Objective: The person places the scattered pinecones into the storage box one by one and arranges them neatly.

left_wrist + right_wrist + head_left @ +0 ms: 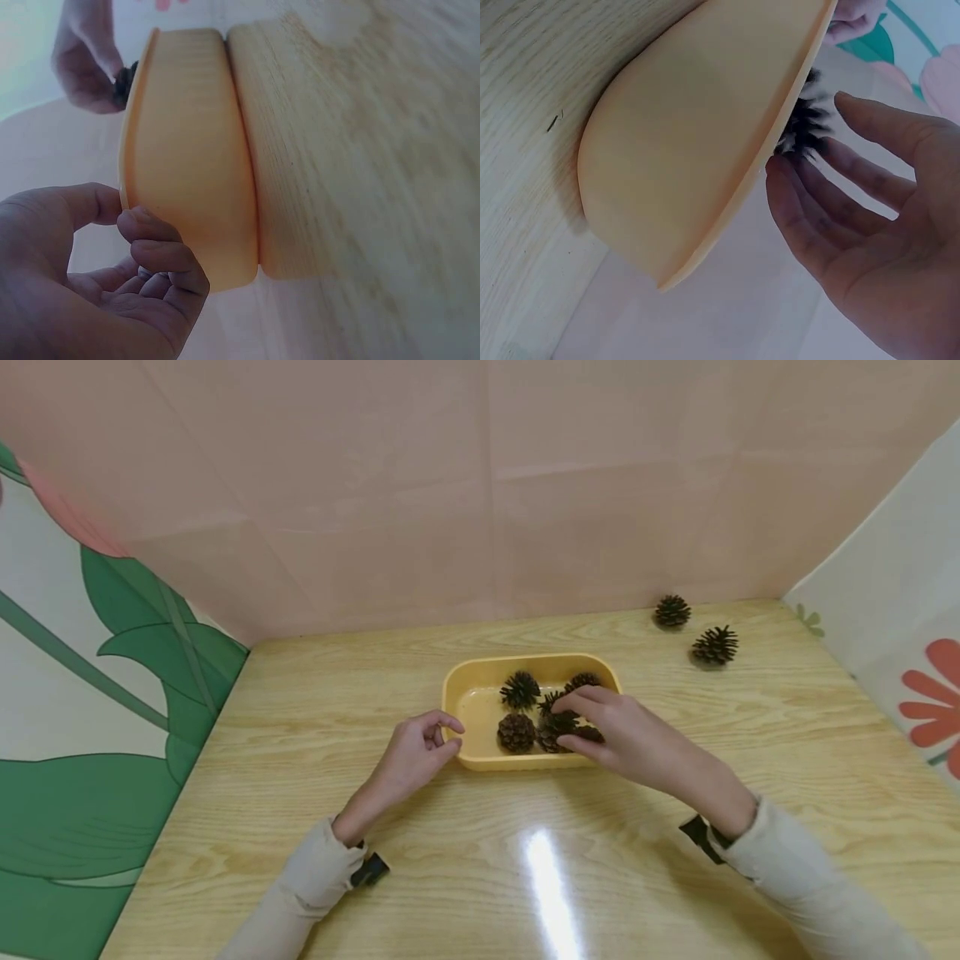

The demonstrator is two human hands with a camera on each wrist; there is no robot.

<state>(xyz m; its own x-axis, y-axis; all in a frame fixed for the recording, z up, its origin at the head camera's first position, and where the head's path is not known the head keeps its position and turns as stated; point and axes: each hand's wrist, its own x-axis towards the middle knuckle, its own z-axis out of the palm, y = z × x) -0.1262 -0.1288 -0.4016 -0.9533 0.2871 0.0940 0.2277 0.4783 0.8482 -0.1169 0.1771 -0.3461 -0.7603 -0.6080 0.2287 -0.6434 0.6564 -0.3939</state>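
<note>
A yellow plastic tray [480, 763] with rounded corners holds several brown pine cones. My left hand [411, 753] pinches its left rim between thumb and index finger; the left wrist view shows the fingertips [135, 223] right at the lip. Over the right part of the tray, my right hand [637, 735] reaches inside with fingers spread around a pine cone [558, 720]. In the right wrist view, a blurred dark pine cone [804, 124] lies by the fingertips, with a gap between it and the thumb. The hand partly covers the cones at the right end.
Two loose pine cones, one near the back wall [672, 611] and one slightly closer [715, 646], lie on the wooden table [337, 693] at the back right. Printed sheets border the table on the left and right.
</note>
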